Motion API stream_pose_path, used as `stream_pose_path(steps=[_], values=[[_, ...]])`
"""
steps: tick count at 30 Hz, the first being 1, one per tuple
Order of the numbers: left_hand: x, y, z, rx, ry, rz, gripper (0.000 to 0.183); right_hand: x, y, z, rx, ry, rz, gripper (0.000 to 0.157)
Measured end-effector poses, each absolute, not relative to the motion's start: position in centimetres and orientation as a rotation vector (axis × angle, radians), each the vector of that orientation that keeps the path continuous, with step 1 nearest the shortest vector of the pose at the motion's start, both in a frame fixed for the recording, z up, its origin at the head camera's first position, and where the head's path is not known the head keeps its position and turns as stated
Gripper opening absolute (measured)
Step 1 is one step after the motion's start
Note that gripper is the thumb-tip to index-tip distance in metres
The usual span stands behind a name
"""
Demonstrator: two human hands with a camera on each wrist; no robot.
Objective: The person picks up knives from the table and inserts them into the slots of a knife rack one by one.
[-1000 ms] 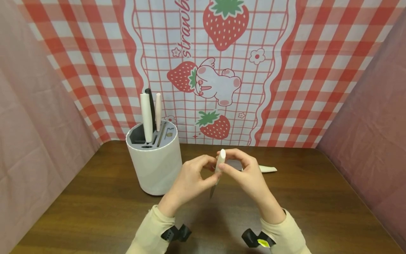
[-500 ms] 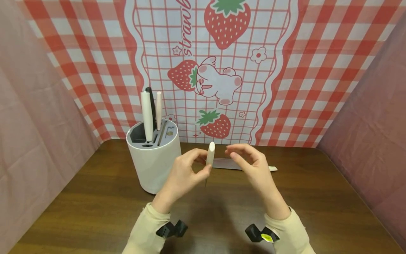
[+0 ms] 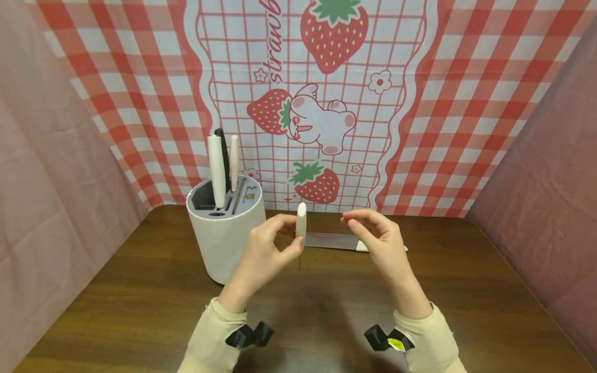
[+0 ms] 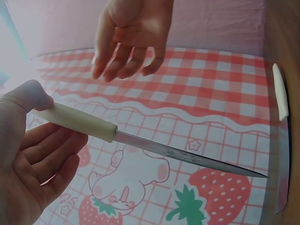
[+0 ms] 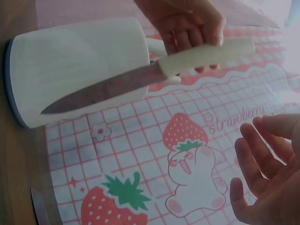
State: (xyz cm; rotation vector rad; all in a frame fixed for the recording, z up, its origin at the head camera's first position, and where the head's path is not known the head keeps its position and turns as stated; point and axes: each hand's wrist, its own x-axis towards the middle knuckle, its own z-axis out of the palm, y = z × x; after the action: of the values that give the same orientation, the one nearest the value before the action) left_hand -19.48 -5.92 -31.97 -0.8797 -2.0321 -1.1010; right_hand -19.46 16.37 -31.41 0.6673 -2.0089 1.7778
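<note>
My left hand (image 3: pixel 270 254) pinches the pale handle of a kitchen knife (image 3: pixel 301 223) between thumb and fingers, blade pointing down above the table. In the left wrist view the whole knife (image 4: pixel 79 121) shows, its blade narrow and pointed. Apart from it, my right hand (image 3: pixel 380 241) hovers to the right with loosely bent fingers and nothing between them. Behind the hands a second knife (image 3: pixel 333 241) with a broad blade and white handle lies on the table; the right hand covers part of its handle. The right wrist view shows the held knife (image 5: pixel 206 58) in front of the white knife block.
A white round knife block (image 3: pixel 228 243) stands at the left, with a white-handled knife (image 3: pixel 216 171), a black handle (image 3: pixel 223 155) and a pale pink handle (image 3: pixel 234 163) upright in its slots. A checked strawberry cloth (image 3: pixel 322 129) hangs behind the wooden table (image 3: pixel 466 295).
My right hand has let go of the knife and moved right. The left hand has carried the knife left, and the knife on the table now shows more of its blade.
</note>
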Motion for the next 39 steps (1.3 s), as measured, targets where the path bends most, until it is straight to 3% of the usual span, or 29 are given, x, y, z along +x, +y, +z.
stream_pose_path(steps=[39], values=[[-19.5, -10.1, -30.0, -0.737, -1.737, -1.202, 0.022, -24.2, 22.4, -35.8, 0.423, -2.354, 1.426, 0.024]])
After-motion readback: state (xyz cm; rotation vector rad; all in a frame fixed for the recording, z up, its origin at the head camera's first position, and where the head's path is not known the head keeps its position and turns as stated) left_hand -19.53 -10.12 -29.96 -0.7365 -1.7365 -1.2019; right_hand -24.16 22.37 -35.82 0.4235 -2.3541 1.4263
